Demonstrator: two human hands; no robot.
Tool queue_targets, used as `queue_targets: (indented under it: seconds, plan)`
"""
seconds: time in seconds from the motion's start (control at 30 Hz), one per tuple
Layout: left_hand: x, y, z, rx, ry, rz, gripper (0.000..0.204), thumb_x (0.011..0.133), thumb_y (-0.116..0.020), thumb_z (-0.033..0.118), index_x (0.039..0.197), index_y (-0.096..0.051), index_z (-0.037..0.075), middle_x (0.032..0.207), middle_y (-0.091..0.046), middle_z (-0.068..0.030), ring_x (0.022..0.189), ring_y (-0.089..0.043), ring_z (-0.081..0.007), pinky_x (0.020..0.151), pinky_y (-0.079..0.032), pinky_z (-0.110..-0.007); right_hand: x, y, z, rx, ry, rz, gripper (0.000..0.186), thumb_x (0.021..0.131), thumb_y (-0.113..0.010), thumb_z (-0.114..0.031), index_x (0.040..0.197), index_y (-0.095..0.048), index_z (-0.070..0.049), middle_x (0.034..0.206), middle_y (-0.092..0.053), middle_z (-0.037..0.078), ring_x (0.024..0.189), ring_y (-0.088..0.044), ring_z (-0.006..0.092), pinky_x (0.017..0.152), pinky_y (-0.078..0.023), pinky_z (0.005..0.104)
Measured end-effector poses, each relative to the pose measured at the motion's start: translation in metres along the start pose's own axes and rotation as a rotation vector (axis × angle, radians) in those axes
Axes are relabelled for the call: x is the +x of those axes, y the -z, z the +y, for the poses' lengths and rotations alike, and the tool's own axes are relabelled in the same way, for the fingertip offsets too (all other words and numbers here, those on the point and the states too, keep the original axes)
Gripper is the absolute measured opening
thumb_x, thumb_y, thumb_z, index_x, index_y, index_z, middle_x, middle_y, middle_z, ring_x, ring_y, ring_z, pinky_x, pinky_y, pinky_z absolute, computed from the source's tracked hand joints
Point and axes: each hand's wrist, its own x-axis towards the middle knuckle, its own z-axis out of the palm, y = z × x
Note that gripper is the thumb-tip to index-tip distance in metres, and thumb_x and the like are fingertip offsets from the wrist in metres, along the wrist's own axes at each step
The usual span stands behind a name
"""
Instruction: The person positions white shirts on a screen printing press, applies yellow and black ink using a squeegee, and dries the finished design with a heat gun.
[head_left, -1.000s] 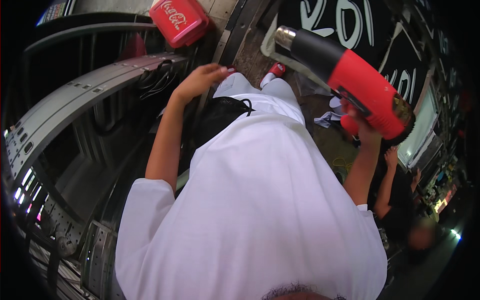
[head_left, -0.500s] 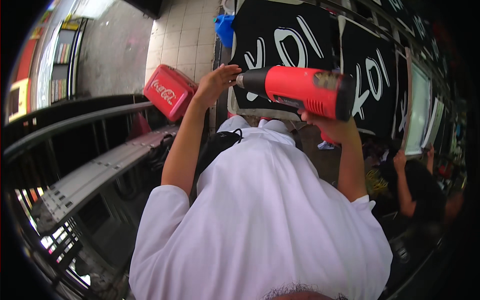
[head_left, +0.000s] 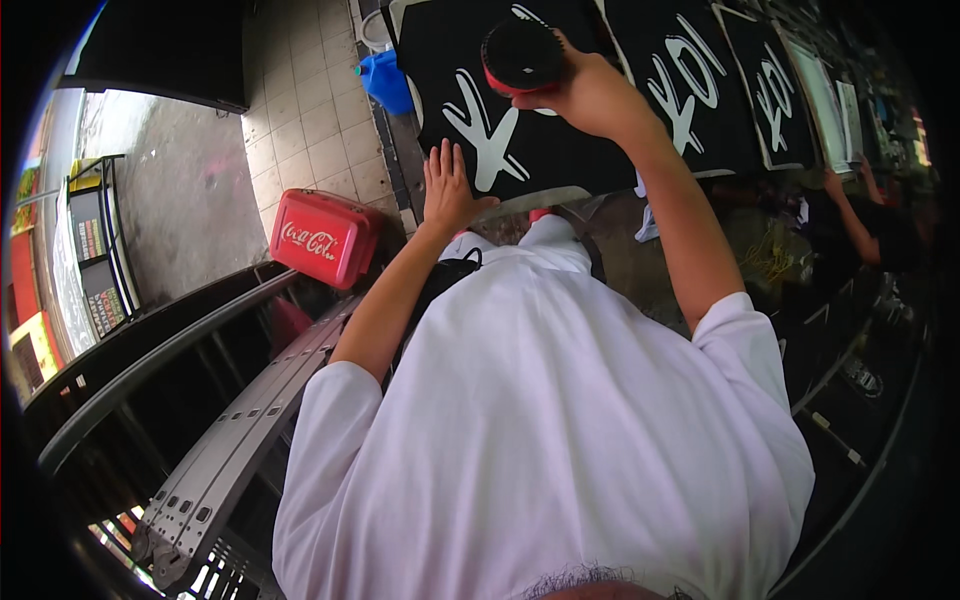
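My right hand (head_left: pixel 598 98) grips a red and black heat gun (head_left: pixel 522 60), held above the nearest black cloth panel (head_left: pixel 565 160). The gun's dark rear end faces me, so its nozzle is hidden. Bold white brush-style lettering (head_left: pixel 488 145) marks the cloth, partly covered by the gun and hand. Against the panel's near left edge my left hand (head_left: pixel 450 192) rests with its fingers stretched out. To the right lie further black panels (head_left: pixel 700 140) with the same kind of lettering.
A red cooler box (head_left: pixel 325 240) stands at left beside a metal rail (head_left: pixel 170 360) and a folded metal ladder (head_left: pixel 240 430). A blue jug (head_left: pixel 385 82) sits past the panel's left edge. Another person's arm (head_left: pixel 850 225) reaches in at far right.
My right hand has carried the heat gun forward and left, turning it away from me. My left hand has moved from near the nozzle down onto the panel's edge. My view has shifted.
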Motion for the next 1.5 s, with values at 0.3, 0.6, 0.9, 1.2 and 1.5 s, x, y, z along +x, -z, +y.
queue_targets:
  seconds: [0.3, 0.6, 0.9, 1.2, 1.5]
  plan:
    - [0.001, -0.001, 0.016, 0.018, 0.157, -0.047, 0.124, 0.066, -0.083, 0.061, 0.152, -0.025, -0.007, 0.159, -0.025, -0.0276, 0.147, -0.025, -0.0434, 0.12, -0.022, -0.053, 0.021, -0.019, 0.021, 0.001, 0.076, -0.063, 0.095, 0.071, -0.082, -0.058, 0.141, -0.046, -0.005, 0.11, -0.071, 0.021, 0.101, -0.069, 0.0372, 0.085, -0.055, 0.0423]
    - [-0.004, -0.01, 0.044, 0.063, 0.347, -0.094, 0.139, 0.051, -0.093, 0.055, 0.154, -0.021, -0.005, 0.16, -0.023, -0.0258, 0.148, -0.024, -0.043, 0.119, -0.024, -0.054, 0.05, -0.007, 0.004, 0.233, -0.021, -0.367, 0.095, 0.063, -0.088, -0.052, 0.131, -0.049, 0.001, 0.097, -0.073, 0.022, 0.091, -0.072, 0.0389, 0.081, -0.057, 0.043]
    - [-0.022, -0.021, 0.035, 0.092, 0.393, -0.057, 0.15, 0.042, -0.095, 0.055, 0.156, -0.017, -0.004, 0.162, -0.022, -0.0223, 0.147, -0.025, -0.0431, 0.117, -0.024, -0.059, 0.07, -0.034, 0.005, 0.289, 0.079, -0.369, 0.093, 0.063, -0.088, -0.051, 0.129, -0.049, 0.002, 0.092, -0.073, 0.021, 0.078, -0.074, 0.0325, 0.071, -0.059, 0.0391]
    - [-0.012, -0.007, 0.029, 0.148, 0.354, -0.11, 0.155, 0.039, -0.094, 0.059, 0.157, -0.015, -0.002, 0.164, -0.018, -0.0193, 0.149, -0.023, -0.0428, 0.117, -0.023, -0.06, 0.054, -0.058, 0.012, 0.09, 0.126, -0.202, 0.092, 0.063, -0.087, -0.054, 0.129, -0.051, 0.0, 0.091, -0.074, 0.02, 0.075, -0.074, 0.0294, 0.071, -0.059, 0.0383]
    - [0.024, -0.01, -0.025, -0.069, 0.38, -0.139, 0.163, 0.04, -0.089, 0.073, 0.158, -0.005, -0.003, 0.166, -0.013, -0.0199, 0.151, -0.018, -0.0422, 0.119, -0.02, -0.059, 0.054, -0.057, 0.008, 0.034, 0.168, -0.062, 0.091, 0.066, -0.086, -0.055, 0.13, -0.048, -0.002, 0.103, -0.072, 0.023, 0.099, -0.071, 0.0392, 0.086, -0.056, 0.0452]
